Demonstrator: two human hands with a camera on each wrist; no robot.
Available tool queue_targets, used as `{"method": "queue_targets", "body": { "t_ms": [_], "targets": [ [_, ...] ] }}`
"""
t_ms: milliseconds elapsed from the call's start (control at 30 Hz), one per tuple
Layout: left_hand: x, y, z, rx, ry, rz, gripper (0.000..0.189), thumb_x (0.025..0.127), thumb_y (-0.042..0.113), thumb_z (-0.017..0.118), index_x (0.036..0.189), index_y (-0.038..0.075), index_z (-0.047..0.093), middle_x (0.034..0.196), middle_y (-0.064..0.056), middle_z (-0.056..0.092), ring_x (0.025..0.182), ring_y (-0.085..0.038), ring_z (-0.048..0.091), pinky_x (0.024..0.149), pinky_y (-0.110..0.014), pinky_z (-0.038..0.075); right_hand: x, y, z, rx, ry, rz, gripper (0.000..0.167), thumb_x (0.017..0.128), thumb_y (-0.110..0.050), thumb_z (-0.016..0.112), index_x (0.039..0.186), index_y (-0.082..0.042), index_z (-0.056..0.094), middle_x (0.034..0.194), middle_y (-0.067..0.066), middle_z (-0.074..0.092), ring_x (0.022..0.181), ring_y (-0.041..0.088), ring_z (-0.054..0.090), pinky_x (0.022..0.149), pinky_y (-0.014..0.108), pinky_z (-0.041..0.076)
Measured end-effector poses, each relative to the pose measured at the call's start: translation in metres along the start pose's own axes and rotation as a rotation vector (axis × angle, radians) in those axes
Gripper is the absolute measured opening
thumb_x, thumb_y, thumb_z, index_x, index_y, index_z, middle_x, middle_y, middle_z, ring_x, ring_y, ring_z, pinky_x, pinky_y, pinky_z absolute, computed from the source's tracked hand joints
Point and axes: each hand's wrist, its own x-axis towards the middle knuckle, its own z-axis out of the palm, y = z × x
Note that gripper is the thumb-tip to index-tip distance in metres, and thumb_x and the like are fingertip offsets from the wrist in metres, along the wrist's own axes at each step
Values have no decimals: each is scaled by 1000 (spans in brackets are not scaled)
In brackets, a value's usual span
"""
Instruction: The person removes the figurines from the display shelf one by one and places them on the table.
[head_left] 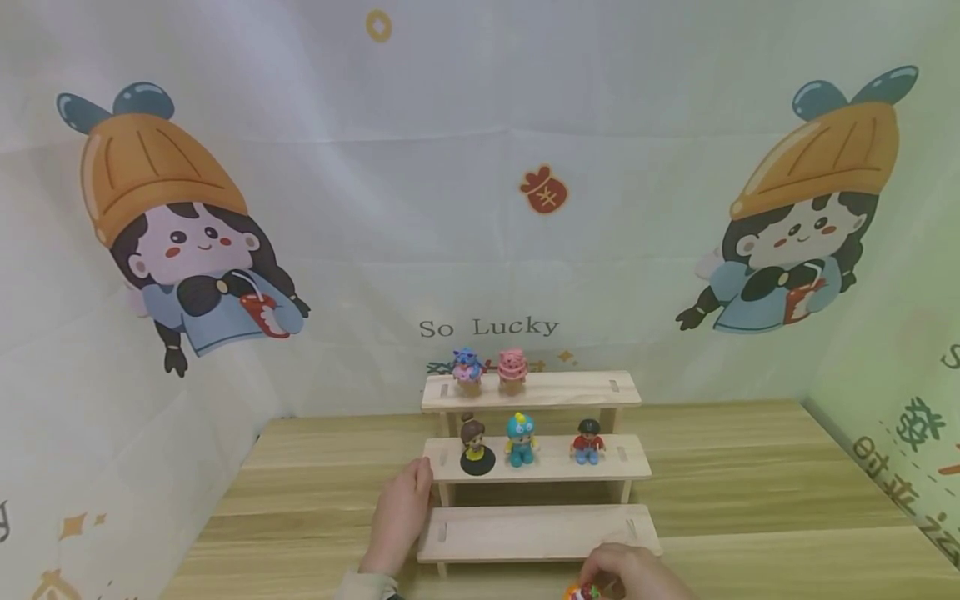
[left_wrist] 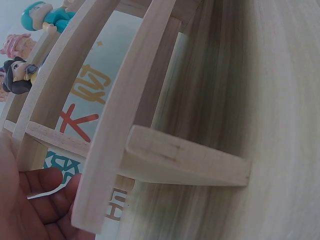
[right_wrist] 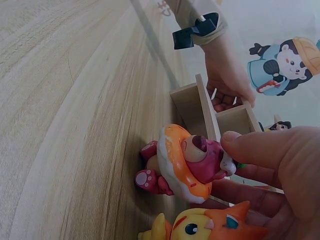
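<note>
right hand [head_left: 636,573] pinching a pink bear figure [right_wrist: 202,155] near the lowest step [head_left: 536,535] of a wooden stand [head_left: 553,457].
in the head view the bear sits at the bottom edge, with the lowest step at its 11 o'clock; the right hand is at it, the left hand [head_left: 401,510] well apart at 10 o'clock, fingers curled round the stand's end. in the right wrist view the bear's long axis runs from the head, under the thumb, at 3 o'clock to the feet at 9; an orange-and-yellow figure [right_wrist: 207,224] lies just beside at 6, whether gripped i cannot tell. the backdrop [head_left: 637,275] reads "so lucky" at the stand's 12 o'clock and "發" at 3.
</note>
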Motion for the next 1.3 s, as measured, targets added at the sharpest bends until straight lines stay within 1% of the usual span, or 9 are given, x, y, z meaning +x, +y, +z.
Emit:
{"method": "queue_targets", "body": {
  "t_ms": [133, 300, 367, 567, 800, 1033, 1100, 1200, 1300],
  "targets": [
    [0, 0, 0, -1, 3, 2, 43, 104, 34, 28, 79, 11, 54, 63, 0, 53, 55, -14, 44, 54, -30, 35, 0, -1, -1, 2, -12, 22, 17, 79, -21, 75, 91, -14, 65, 90, -11, 62, 81, -2, 57, 70, 22, 49],
    [-1, 0, 1, -4, 6, 4, 43, 104, 34, 28, 79, 11, 54, 63, 0, 53, 54, -15, 44, 53, -30, 35, 1, -3, -2, 16, -33, 77, 18, 80, -22, 75, 93, -15, 66, 91, -9, 61, 81, 0, 57, 70, 22, 48],
    [-1, 0, 1, -5, 7, 5, 43, 104, 35, 28, 80, 11, 54, 62, 0, 53, 53, -15, 43, 53, -30, 34, 1, -3, -2, 17, -38, 80, 18, 80, -22, 75, 94, -14, 66, 91, -8, 61, 81, 0, 57, 70, 22, 48],
    [-1, 0, 1, -12, 10, 1, 43, 104, 35, 29, 80, 11, 55, 62, 0, 53, 53, -14, 43, 52, -30, 34, 0, 1, -2, 4, -36, 23, 19, 80, -20, 75, 95, -13, 66, 91, -9, 61, 82, -2, 56, 69, 21, 49],
    [-1, 0, 1, -5, 20, 4, 44, 104, 35, 29, 79, 11, 56, 62, 0, 54, 53, -14, 44, 52, -30, 35, 0, 6, -2, -11, -23, -85, 17, 80, -18, 73, 93, -11, 66, 91, -10, 60, 83, -4, 55, 68, 22, 50],
    [1, -2, 2, -14, 11, -18, 41, 103, 32, 30, 79, 12, 56, 63, 0, 54, 54, -15, 45, 53, -29, 36, 0, 7, -2, 22, -39, -78, 15, 82, -19, 71, 94, -12, 65, 93, -11, 60, 84, -4, 55, 69, 22, 50],
    [1, -2, 2, -13, 12, -12, 42, 103, 33, 29, 79, 12, 56, 63, 0, 54, 54, -14, 45, 53, -29, 35, 0, 7, -2, 2, -24, -76, 13, 84, -21, 70, 94, -13, 66, 92, -10, 61, 84, -4, 54, 70, 21, 49],
    [1, -2, 3, -12, 11, -12, 42, 103, 33, 29, 78, 11, 56, 62, 0, 55, 53, -14, 45, 53, -29, 35, -1, 6, -2, -54, 25, -89, 11, 87, -25, 68, 93, -16, 67, 92, -11, 62, 86, -3, 54, 74, 22, 46],
    [1, -1, 3, -13, 8, -22, 42, 103, 33, 30, 78, 12, 55, 62, 0, 54, 53, -15, 44, 52, -29, 35, -1, 4, -3, -109, 73, -125, 11, 88, -26, 67, 92, -16, 67, 91, -10, 63, 86, -2, 54, 75, 22, 45]
  ]
}}
